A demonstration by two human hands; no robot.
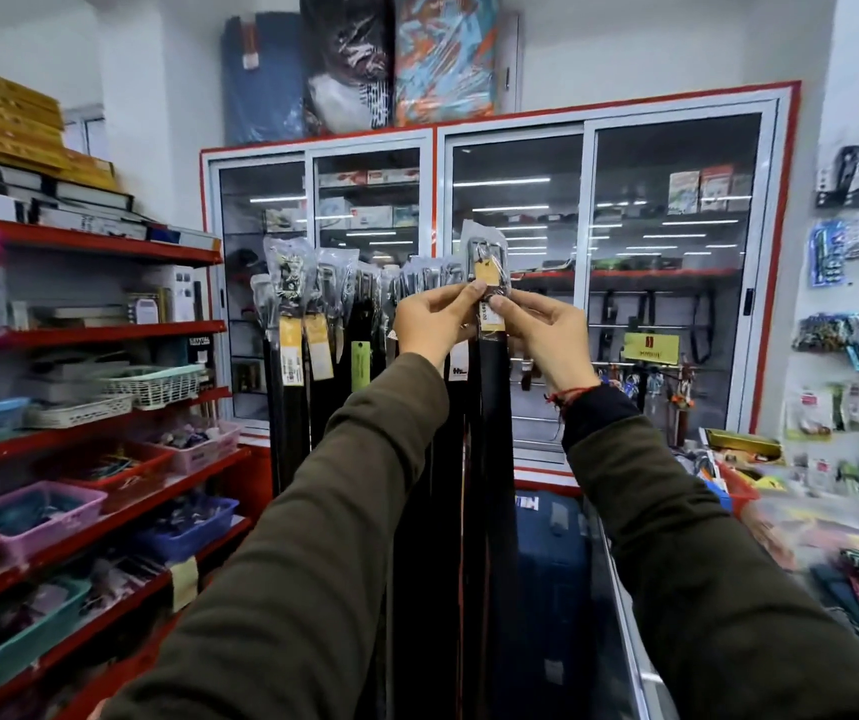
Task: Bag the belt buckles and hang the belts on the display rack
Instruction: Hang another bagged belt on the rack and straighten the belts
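Pinching a black belt [495, 407] below its clear-bagged silver buckle [484, 257], both hands' grips are clamped.

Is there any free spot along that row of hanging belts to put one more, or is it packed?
Packed from the left-end belts to the left hand. The belt pinched by both hands, right hand included, hangs at the right end; beyond it only the glass cabinet shows, so that side looks free.

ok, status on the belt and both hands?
Left hand and right hand pinching belt below bagged buckle. Raised at hanging belts. Nothing blocking.
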